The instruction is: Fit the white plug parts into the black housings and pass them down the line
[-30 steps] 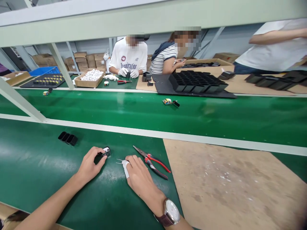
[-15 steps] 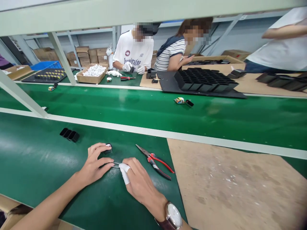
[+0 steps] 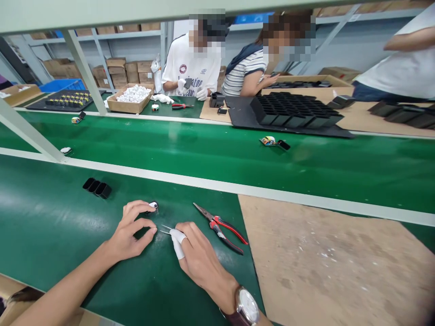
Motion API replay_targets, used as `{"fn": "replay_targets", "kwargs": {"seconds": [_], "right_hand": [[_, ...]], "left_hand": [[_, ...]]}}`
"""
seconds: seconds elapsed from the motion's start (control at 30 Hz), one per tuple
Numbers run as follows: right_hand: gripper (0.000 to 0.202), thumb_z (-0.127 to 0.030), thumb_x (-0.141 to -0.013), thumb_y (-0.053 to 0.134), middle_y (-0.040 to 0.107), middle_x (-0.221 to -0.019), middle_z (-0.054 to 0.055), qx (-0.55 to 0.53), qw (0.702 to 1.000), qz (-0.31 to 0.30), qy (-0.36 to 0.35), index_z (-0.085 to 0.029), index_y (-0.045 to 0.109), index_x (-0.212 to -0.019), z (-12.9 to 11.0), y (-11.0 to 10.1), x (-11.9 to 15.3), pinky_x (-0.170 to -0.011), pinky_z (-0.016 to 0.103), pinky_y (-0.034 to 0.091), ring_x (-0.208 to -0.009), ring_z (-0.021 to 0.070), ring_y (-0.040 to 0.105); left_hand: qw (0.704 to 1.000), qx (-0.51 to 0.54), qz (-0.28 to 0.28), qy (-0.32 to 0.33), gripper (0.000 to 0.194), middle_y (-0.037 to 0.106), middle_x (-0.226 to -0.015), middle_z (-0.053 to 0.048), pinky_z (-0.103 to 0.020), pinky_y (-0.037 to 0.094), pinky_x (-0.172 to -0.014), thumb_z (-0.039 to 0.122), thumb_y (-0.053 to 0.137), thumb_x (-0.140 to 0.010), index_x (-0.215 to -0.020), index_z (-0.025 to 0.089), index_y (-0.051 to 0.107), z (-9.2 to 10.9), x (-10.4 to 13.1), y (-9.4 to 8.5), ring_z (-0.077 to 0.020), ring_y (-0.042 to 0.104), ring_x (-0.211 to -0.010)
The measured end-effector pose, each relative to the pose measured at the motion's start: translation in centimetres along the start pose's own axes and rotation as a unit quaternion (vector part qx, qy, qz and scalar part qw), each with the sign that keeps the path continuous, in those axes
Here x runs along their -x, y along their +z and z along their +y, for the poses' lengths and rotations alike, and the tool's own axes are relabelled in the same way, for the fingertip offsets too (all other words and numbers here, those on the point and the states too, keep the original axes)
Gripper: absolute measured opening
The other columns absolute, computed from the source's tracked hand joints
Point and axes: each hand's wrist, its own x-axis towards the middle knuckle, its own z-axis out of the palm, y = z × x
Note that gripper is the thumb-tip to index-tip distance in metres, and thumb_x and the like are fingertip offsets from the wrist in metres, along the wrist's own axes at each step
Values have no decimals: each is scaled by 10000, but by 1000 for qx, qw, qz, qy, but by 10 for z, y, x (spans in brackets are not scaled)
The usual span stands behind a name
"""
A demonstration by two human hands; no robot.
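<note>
My right hand (image 3: 199,253), with white finger cots on two fingers, grips a pair of metal tweezers (image 3: 166,229), its two tips apart and pointing left. Left of those tips is my left hand (image 3: 131,231), thumb and forefinger pinched together; anything between them is too small to make out. Its other fingers reach to a small black-and-white part (image 3: 153,206) on the green bench, seemingly touching it. Long-nose pliers (image 3: 220,227) with red-and-black handles lie right of my right hand, jaws toward the upper left. Three black plastic housings (image 3: 97,188) stand in a row at left.
A cardboard sheet (image 3: 333,258) covers the bench at right. Beyond a pale rail (image 3: 170,179) runs a green conveyor (image 3: 190,147) carrying small assemblies (image 3: 268,141). Across it, people work near a box of white parts (image 3: 131,106) and rows of black housings (image 3: 295,111). A slanted post (image 3: 30,131) stands left.
My left thumb and forefinger have drawn left, away from the tweezer tips, and pinched together. The tweezers have spread a little. Assemblies on the conveyor have shifted right.
</note>
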Motion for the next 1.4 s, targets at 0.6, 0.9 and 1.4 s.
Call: {"fn": "replay_targets", "kwargs": {"seconds": [0.6,0.9,1.4], "right_hand": [[287,58,-874,484,610,-1006,142,199,978,-45,46,-183,625,-940,30,-3,3,-787,452,537,-909,300,545],[271,27,-900,486,651,-1071,157,224,973,-31,41,-166,667,-957,27,-4,1,-765,433,523,-940,295,570],[621,-441,-1027,616,475,-1615,186,86,990,-112,-13,-73,500,-1513,-1,4,-6,-1158,558,429,-1456,373,442]], "left_hand": [[985,-55,139,-87,91,726,-1135,-87,-479,515,-997,198,658,-994,-997,245,736,-19,-6,-12,-280,637,-1114],[974,-16,128,-187,247,668,-1071,-77,-400,525,-964,286,563,-1053,-848,209,677,-33,-1,-12,-237,645,-1075],[992,29,-34,-118,361,711,-1247,-110,-420,581,-995,315,734,-973,-1306,247,614,-25,5,6,-267,695,-1135]]}}
